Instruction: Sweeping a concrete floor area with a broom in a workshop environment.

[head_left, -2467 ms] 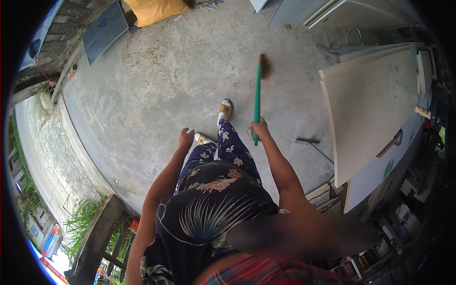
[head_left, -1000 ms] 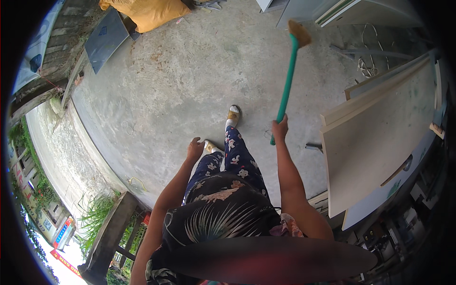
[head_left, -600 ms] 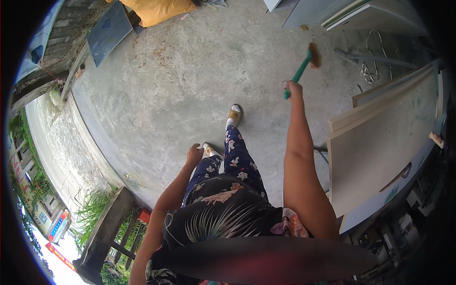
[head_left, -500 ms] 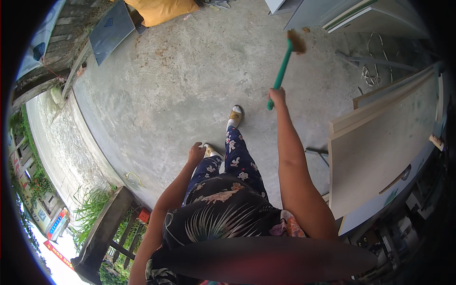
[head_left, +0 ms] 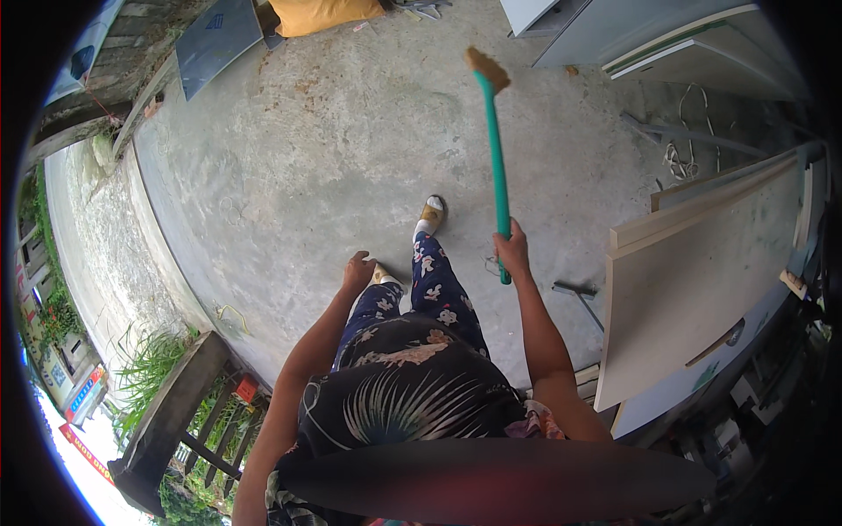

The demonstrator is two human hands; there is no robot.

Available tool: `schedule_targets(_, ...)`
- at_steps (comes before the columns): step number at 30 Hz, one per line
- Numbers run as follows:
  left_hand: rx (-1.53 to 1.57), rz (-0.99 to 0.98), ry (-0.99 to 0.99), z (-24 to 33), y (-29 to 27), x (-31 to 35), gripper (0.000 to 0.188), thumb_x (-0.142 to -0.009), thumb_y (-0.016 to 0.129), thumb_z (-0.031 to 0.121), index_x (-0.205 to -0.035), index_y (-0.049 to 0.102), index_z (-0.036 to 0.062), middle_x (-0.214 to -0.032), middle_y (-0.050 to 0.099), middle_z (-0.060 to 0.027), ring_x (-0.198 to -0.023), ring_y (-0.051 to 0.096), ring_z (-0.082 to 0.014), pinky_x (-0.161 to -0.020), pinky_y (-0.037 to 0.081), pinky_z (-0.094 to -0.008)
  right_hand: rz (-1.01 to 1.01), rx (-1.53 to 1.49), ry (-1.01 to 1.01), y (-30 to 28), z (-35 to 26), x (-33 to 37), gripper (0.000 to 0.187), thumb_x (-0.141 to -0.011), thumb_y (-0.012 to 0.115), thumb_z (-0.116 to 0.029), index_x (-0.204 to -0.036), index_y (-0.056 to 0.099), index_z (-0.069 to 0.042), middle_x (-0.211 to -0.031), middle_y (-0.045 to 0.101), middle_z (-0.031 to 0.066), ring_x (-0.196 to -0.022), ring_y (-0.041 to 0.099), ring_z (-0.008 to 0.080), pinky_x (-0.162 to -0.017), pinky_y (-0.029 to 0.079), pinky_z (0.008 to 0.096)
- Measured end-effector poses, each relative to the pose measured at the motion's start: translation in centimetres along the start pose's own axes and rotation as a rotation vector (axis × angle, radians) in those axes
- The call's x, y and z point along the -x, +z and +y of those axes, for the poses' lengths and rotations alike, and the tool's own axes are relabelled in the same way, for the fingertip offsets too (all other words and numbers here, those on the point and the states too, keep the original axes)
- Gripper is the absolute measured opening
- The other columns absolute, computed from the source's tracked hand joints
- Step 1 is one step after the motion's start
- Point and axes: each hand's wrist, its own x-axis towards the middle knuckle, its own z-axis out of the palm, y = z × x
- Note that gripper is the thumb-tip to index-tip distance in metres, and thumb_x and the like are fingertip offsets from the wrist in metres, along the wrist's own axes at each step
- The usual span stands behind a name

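Note:
A long green-handled brush (head_left: 497, 162) with short brown bristles (head_left: 488, 70) at its far end stretches away in front of me. Its lower handle is wrapped by the fingers of my right hand (head_left: 513, 247), and the bristle end is held up over the concrete floor (head_left: 342, 149). My left hand (head_left: 357, 272) hangs beside my left leg, near one shoe, with loosely bent fingers and nothing in it.
Large boards (head_left: 702, 280) lean along the right side. A grey panel (head_left: 219, 44) and a yellow sack (head_left: 324, 13) stand at the far left. White cord (head_left: 680, 162) lies at right, beside metal bars. A wooden railing (head_left: 167, 412) is at lower left.
My right hand has drawn back toward my body with the brush. The bristle end has swung to the left. My left hand stays by my leg, slightly higher in view.

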Motion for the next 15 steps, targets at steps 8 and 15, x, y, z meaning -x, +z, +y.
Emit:
schedule_targets(8,-0.004,-0.012,-0.015,-0.2,0.9,1.3,0.041,-0.073,0.054,0.026,-0.105,0.053,-0.001,-0.094,0.058,-0.0227,-0.091,0.056,-0.0333,-0.08,0.043,-0.0378,0.128,-0.247,0.176,-2.4,0.0,-11.7,0.013,-0.066,0.049,-0.008,-0.069,0.046,0.004,-0.053,0.051,0.009,-0.041,0.051,0.0174,-0.039,0.041,0.0307)
schedule_targets(15,0.053,0.048,-0.011,-0.2,-0.1,1.7,0.042,-0.072,0.052,0.026,-0.105,0.054,0.0004,-0.095,0.058,-0.0224,-0.092,0.055,-0.0327,-0.081,0.042,-0.0379,-0.246,-0.039,0.068,15.0,-0.1,-2.4,0.014,-0.068,0.053,-0.008,-0.077,0.046,0.001,-0.057,0.051,0.0084,-0.046,0.053,0.0159,-0.039,0.041,0.0279)
